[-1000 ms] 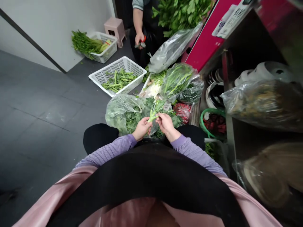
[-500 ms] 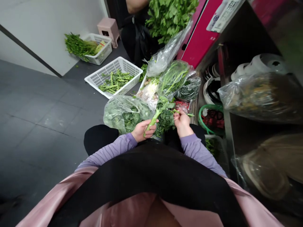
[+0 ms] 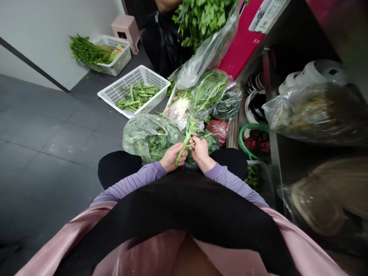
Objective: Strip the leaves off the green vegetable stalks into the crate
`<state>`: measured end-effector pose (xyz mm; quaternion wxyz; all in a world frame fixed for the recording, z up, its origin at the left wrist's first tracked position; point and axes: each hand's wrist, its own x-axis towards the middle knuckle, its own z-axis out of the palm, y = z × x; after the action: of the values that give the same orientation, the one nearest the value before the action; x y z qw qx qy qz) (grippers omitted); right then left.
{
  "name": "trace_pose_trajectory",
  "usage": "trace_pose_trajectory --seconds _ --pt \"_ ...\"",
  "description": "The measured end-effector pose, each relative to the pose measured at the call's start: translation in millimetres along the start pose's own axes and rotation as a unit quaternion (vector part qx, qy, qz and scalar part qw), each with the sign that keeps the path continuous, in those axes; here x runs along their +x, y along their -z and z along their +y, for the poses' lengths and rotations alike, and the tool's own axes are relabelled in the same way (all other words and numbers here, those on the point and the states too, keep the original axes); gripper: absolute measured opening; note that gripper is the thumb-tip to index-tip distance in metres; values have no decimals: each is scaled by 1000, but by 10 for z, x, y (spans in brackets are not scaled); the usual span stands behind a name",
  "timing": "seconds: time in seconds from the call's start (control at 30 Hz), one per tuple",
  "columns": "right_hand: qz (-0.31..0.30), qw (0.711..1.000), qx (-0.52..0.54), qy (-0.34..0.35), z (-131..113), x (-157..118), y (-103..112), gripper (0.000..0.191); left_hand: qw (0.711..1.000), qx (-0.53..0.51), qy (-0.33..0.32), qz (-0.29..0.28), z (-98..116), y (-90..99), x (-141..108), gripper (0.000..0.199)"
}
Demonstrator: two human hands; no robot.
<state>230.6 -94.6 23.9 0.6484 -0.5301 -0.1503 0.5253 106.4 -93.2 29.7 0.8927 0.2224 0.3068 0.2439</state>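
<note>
The left hand [image 3: 173, 156] grips a green stalk [image 3: 188, 136] near its lower end, the top pointing away from the body. The right hand [image 3: 201, 152] is closed just beside it, pinching a thin shoot [image 3: 191, 145] – whether that is joined to the stalk, I cannot tell. The stalk is above a bag [image 3: 135, 132] of greens [image 3: 158, 146]. Beyond, a white basket [image 3: 156, 100] of stalks sits on the floor [image 3: 57, 126] – near a pink stool [image 3: 125, 27].
</note>
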Motion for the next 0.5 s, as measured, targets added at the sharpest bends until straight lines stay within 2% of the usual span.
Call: trace_pose_trajectory --seconds 0.07,0.2,0.27,0.37,0.43,0.5 --pt "-21 998 37 -48 15 -45 30 12 997 -56 33 -36 52 47 9 22" --pt "15 988 46 -143 4 -27 171 12 995 -76 40 -49 105 94 10 31" --pt "-41 983 45 -171 -21 12 233 14 998 -34 30 -50 77 90 11 31" --pt "-134 981 47 -133 -76 55 260 27 998 52 -7 -32 -8 65 16 34" --pt "-133 987 22 -87 -97 73 237 34 992 115 -50 13 -68 42 23 36" --pt "-95 995 -25 -26 -87 87 196 38 977 186 -86 65 -118 21 32 37"
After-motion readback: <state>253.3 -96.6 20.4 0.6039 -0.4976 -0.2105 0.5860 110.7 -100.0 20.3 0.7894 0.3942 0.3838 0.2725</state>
